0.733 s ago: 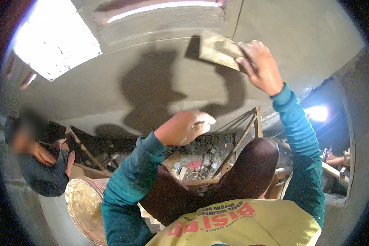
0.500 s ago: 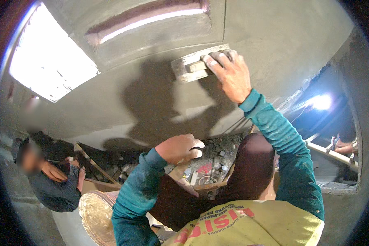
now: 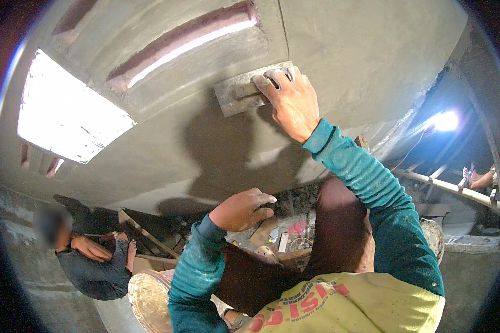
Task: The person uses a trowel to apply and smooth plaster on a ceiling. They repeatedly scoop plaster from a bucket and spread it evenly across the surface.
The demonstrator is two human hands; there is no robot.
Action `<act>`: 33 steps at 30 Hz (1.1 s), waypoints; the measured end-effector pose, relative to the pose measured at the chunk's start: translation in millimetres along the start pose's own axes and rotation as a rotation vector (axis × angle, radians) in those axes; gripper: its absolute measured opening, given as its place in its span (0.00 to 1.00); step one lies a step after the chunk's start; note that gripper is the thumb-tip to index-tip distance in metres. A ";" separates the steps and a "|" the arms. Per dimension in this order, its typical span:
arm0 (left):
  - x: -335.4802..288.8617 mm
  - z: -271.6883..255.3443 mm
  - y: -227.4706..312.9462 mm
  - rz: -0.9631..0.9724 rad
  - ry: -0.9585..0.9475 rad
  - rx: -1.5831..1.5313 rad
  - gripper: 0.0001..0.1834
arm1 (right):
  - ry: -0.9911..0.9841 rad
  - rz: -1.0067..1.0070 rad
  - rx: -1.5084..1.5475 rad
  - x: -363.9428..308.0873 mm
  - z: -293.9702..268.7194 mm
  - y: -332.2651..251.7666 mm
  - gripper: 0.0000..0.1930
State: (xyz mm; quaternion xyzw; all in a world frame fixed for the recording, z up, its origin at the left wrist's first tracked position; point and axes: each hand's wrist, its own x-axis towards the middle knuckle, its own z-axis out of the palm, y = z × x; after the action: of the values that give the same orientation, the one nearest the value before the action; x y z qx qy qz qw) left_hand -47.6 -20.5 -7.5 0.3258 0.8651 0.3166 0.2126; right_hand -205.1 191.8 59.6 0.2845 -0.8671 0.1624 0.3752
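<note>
My right hand [image 3: 293,105] grips the handle of a flat rectangular plastering float [image 3: 226,99]. The float lies against the grey plastered wall [image 3: 350,72], just below a long recessed opening [image 3: 186,47]. Fingers and knuckles carry pale plaster dust. Lower down, my left hand [image 3: 240,211] hangs in the air in front of my knees, loosely curled, thumb apart from the fingers and nothing in it. Shadows of my head and arms fall on the wall below the float.
A dusty round bucket [image 3: 150,299] stands at my lower left. Beyond it crouches another person [image 3: 94,263]. Rubble [image 3: 294,227] and boards lie below my left hand. A bright lamp [image 3: 444,120] shines at right, above a pole [image 3: 450,191] and someone's foot [image 3: 471,176]. A bright window [image 3: 72,111] is at left.
The float and my right hand sit slightly lower and further left in the picture, while the whole view has also shifted. My left hand remains raised and empty.
</note>
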 end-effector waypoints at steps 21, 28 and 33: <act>-0.3 -5.7 7.9 0.022 -0.010 -0.005 0.22 | 0.100 0.017 0.141 5.9 32.2 8.5 0.23; 0.9 -5.9 6.4 0.005 -0.038 0.060 0.22 | -0.109 0.021 -0.056 18.7 24.2 1.3 0.21; 4.9 -9.3 14.6 -0.029 -0.067 0.000 0.23 | -0.152 0.044 -0.081 19.5 15.2 -2.2 0.21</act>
State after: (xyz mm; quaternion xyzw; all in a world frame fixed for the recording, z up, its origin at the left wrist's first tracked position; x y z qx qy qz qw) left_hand -50.1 -12.4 8.3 0.3238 0.8621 0.3024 0.2461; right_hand -223.1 175.3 64.1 0.2615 -0.9049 0.1133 0.3161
